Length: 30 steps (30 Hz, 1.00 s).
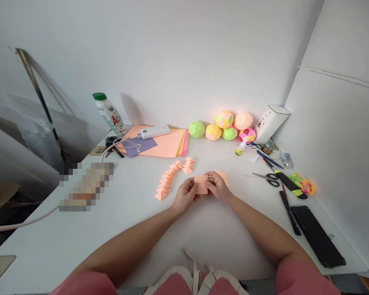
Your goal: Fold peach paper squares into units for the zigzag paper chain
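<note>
A small square of peach paper [201, 186] is held up between my two hands over the white table. My left hand [186, 194] pinches its left side, thumb on the near face. Its right side is gripped by my right hand [217, 186], fingertips near the top edge. Behind my right hand lies more peach paper [224, 177], partly hidden. Just left of my hands, folded peach paper pieces [167, 177] stand in a curved row, with a shorter row [188, 165] of the same pieces beside it.
Faceted paper balls [213, 132] sit along the wall. Coloured sheets [169, 143] carry a white power bank [155, 131], near a bottle [110, 114]. Scissors [269, 178], a utility knife [290, 184], a glue bottle [240, 148] and a black phone [318, 235] lie at right.
</note>
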Tool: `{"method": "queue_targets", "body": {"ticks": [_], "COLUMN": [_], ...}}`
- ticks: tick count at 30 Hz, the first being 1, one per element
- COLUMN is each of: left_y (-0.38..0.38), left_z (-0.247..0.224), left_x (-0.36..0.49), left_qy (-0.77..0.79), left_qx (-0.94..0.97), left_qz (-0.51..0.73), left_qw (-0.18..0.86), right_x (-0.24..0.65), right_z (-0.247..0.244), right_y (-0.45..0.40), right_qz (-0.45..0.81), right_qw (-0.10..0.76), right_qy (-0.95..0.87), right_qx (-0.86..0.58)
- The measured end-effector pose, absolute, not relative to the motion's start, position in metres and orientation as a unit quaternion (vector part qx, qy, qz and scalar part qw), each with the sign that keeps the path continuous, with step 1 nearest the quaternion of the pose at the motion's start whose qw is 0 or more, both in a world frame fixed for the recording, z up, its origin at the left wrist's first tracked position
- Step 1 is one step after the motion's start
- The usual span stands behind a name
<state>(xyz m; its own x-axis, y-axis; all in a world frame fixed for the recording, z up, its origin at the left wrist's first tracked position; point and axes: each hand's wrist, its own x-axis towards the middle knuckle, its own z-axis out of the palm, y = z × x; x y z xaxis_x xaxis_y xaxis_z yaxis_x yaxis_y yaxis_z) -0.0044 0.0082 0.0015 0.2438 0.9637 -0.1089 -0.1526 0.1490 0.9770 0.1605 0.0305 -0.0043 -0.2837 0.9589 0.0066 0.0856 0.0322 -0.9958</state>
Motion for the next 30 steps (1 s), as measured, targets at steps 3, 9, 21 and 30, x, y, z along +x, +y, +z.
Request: {"method": "queue_targets", "body": {"ticks": [3,9,21,30], "left_y": [0.010,0.012,0.012,0.011], "left_z": [0.001,0.002,-0.001,-0.002], "left_x": [-0.004,-0.003,-0.003,-0.003], "left_qy": [0.440,0.438,0.423,0.434], "left_qx": [0.459,0.429,0.417,0.442], "left_qz": [0.450,0.479,0.492,0.475], "left_qw": [0.627,0.628,0.636,0.625], "right_x": [0.161,0.161,0.157,0.160], "right_z": [-0.004,-0.001,-0.011,-0.007], "right_y": [0.031,0.029,0.031,0.032], "right_qz": [0.554,0.565,0.569,0.522], "right_qw": [0.423,0.408,0.417,0.405], "right_qy": [-0.575,-0.622,-0.642,-0.662], "right_qx": [-0.428,-0.357,-0.300,-0.355]}}
